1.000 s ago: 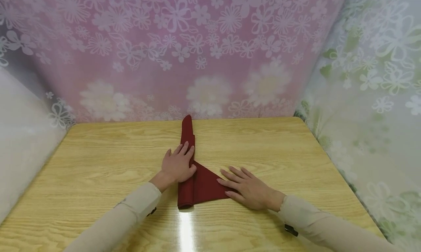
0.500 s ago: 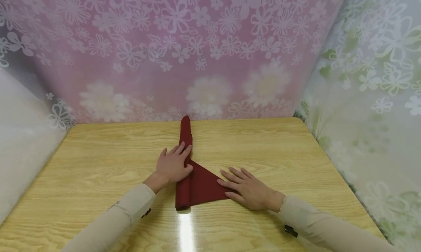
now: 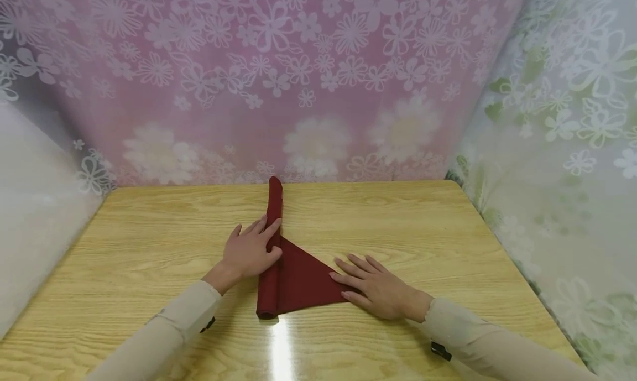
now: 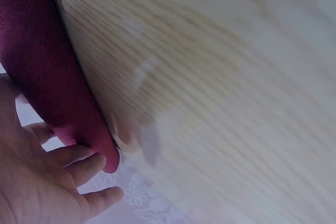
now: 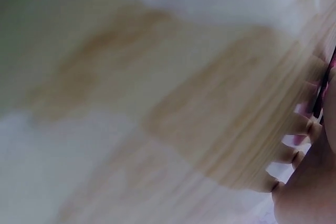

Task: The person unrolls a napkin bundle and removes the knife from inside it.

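A dark red cloth point(image 3: 306, 281) lies on the wooden table, partly rolled up. Its rolled part point(image 3: 267, 298) forms a long tube running from near the front toward the back edge, while a flat triangle spreads out to the right. My left hand point(image 3: 250, 252) rests across the roll with fingers extended and thumb over its right side. In the left wrist view, the fingertips point(image 4: 94, 163) lie along the roll near its far end. My right hand point(image 3: 380, 290) presses flat on the triangle's right tip, hiding that corner. In the right wrist view the hand point(image 5: 310, 192) shows only at the right edge.
The wooden tabletop point(image 3: 423, 226) ends at the back against a pink flowered backdrop point(image 3: 224, 110). A pale flowered panel point(image 3: 562, 149) stands on the right, and a white one point(image 3: 35, 204) on the left. Light glares on the table's front.
My left hand has moved left together with the roll, which is unrolling. More of the flat triangle shows between the roll and my right hand, which has stayed in place.
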The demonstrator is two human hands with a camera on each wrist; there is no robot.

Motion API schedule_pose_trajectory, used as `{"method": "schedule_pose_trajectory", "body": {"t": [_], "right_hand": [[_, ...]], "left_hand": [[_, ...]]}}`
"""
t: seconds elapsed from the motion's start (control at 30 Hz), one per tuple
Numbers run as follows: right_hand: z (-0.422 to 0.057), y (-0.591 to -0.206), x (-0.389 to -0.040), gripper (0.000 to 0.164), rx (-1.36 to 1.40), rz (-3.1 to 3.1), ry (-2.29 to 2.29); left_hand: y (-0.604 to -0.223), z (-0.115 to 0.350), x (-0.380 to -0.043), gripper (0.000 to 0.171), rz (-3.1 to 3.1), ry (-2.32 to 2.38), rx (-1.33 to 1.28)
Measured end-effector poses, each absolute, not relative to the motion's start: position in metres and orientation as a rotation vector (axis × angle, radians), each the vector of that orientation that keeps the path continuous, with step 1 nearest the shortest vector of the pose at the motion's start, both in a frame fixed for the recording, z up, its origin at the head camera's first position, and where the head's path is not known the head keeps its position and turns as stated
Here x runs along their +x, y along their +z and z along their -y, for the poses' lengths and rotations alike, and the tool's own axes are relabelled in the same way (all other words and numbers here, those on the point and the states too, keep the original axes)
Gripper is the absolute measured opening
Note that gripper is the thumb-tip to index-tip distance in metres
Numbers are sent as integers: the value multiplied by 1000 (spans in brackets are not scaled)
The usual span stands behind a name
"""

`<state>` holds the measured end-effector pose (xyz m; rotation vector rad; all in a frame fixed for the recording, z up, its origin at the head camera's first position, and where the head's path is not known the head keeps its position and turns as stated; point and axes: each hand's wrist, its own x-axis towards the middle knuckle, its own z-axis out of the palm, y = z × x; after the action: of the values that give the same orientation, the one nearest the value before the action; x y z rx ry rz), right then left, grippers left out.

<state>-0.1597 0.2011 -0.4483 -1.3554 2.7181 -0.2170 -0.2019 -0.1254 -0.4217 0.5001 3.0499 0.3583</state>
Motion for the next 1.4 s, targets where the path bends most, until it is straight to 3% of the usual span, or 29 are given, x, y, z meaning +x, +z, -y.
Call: {"method": "schedule_pose_trajectory", "body": {"t": [0.27, 0.5, 1.4], "right_hand": [[-203, -448, -159, 49, -1363, -2739, -233], [-206, -448, -157, 50, -1329, -2723, -235], [-200, -452, -161, 50, -1348, -2707, -263]], "left_hand": [[-428, 145, -198, 54, -3104, 275, 482], [-433, 152, -194, 64, -3109, 219, 547], [-431, 157, -192, 60, -3145, 61, 652]]}}
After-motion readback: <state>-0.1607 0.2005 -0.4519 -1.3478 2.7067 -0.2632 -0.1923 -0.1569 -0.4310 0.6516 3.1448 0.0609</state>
